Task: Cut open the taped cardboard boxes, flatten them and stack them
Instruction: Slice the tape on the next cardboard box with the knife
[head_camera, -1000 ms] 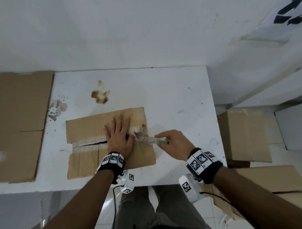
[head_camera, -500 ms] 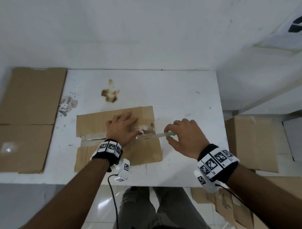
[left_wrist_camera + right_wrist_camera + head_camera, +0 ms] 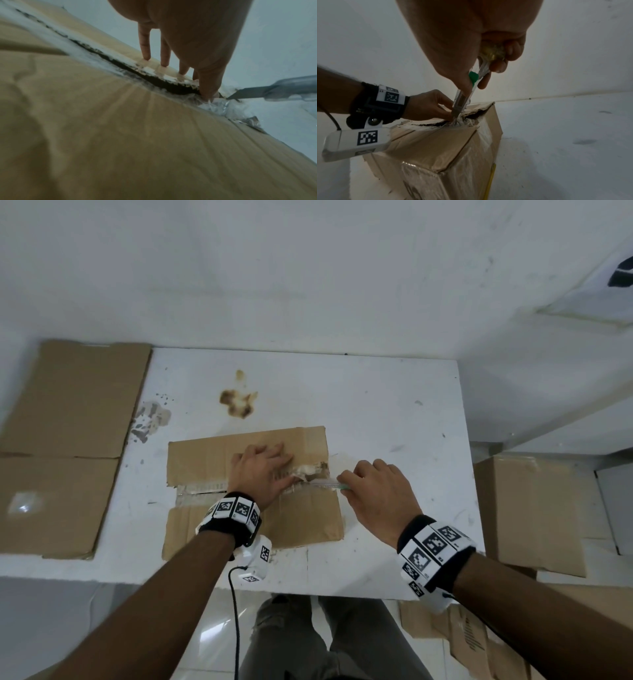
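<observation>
The cardboard box stands on the white surface, its taped top seam already split along most of its length. The left hand presses straight fingers on the far flap; the right hand is clenched around a utility knife, whose blade meets bunched tape. The board looks light, stiff yet creasing, and the tape slick, so bracing well clear of the blade seems wisest.

Brown cardboard box, white table, green-tipped cutter.

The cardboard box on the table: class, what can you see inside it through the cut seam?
Only a dark gap shows where the tape is slit along the cardboard box. The flaps and the left hand cover the rest, so any contents cannot be seen.
</observation>
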